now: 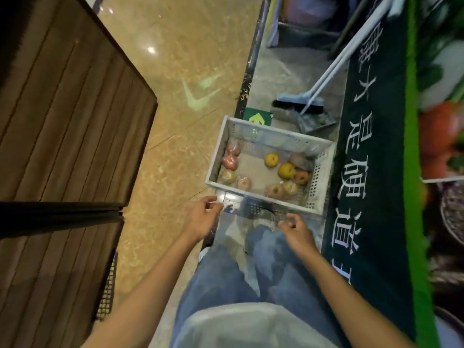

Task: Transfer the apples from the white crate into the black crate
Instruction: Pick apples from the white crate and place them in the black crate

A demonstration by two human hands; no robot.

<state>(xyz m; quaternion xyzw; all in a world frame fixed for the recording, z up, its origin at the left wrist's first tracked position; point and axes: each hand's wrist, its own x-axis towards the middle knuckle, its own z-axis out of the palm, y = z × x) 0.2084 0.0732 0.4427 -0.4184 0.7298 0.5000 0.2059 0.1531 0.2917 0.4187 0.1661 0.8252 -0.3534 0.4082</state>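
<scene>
One head-worn camera (wide-angle) looks steeply down from standing height at the white crate (276,140)

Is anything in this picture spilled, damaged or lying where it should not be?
Nothing stands out. The apples all lie inside the white crate, none on the floor. The left hand and right hand are empty, near its front rim.
</scene>
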